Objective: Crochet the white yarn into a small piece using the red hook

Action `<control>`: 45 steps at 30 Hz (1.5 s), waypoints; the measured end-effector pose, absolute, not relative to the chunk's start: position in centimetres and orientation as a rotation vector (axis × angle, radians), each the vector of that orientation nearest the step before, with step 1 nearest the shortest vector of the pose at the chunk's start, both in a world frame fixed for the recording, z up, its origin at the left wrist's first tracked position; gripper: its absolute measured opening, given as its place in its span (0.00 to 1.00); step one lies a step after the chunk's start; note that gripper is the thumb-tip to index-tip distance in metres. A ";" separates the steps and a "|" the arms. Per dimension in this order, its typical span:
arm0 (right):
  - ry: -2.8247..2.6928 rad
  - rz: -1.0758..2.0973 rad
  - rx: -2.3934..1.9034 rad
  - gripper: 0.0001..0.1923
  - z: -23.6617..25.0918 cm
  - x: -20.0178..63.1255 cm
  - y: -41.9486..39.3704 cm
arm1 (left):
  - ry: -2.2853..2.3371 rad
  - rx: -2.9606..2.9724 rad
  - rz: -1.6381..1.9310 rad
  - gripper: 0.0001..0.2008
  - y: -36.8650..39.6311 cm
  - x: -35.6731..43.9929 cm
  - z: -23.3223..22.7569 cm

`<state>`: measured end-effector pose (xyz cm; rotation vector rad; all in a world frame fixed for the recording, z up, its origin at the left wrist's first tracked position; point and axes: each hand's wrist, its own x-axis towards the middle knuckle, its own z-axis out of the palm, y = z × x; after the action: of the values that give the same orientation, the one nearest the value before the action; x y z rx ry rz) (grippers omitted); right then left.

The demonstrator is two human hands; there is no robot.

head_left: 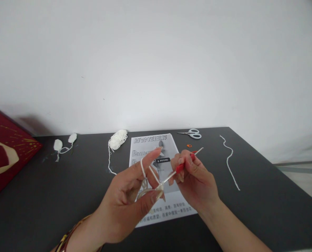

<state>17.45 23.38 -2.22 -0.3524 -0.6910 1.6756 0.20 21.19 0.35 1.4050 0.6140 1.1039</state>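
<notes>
My right hand [196,178] is closed round the red grip of a crochet hook [181,167]. The hook's thin shaft slants down to the left and meets a small piece of white crochet work [159,188]. Between thumb and fingers my left hand [127,199] pinches that piece, its index finger raised with white yarn looped over it. A strand runs from the left hand back to a white yarn ball [118,139] near the table's rear edge. Beneath both hands lies a printed sheet [142,148], partly covered by them.
Scissors [194,133] and an orange stitch marker [189,145] lie behind my right hand. A loose piece of white yarn [228,159] is at the right. Two small white crocheted pieces [58,144] sit at the left, near a red box [11,150]. A wall borders the dark table [263,196].
</notes>
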 end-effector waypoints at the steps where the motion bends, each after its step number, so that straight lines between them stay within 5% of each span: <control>1: -0.706 1.666 -0.353 0.07 -2.1 17.6 23.4 | 0.606 1.416 1.097 0.30 21.2 0.2 0.3; 45: -1.336 0.816 -0.558 0.05 -1.4 19.8 20.8 | 0.791 1.500 1.101 0.27 21.6 -0.3 -0.3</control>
<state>19.77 20.77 -1.43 -0.5577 -1.3364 0.8161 -0.26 21.56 -0.31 1.4996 0.7911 1.1006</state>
